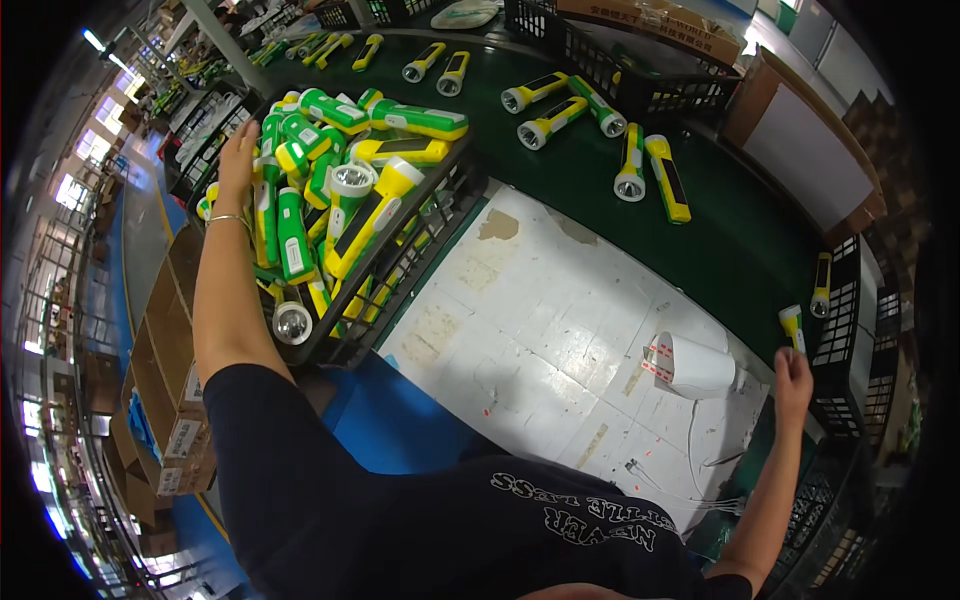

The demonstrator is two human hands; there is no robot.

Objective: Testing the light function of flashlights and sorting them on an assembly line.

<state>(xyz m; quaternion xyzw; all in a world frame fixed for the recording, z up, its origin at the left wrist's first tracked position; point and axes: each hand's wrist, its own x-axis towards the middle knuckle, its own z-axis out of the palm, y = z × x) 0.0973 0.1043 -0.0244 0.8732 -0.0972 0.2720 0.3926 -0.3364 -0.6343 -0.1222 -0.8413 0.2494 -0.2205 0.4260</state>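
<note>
Smooth plastic flashlights [318, 182] fill a slatted black basket [430, 190].
The left hand [238, 162] lies at its edge, fingers straight; the right hand [793, 380] meets a ridge-headed flashlight [792, 326], whether pinching it one cannot tell.

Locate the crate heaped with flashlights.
In the head view, the crate is at upper left, beside the left hand and left of the white work surface.

Pass: mid tabletop [540, 330] | Obst: flashlight crate [415, 212] L, wht obj [698, 368] + cables [728, 506] R
</note>
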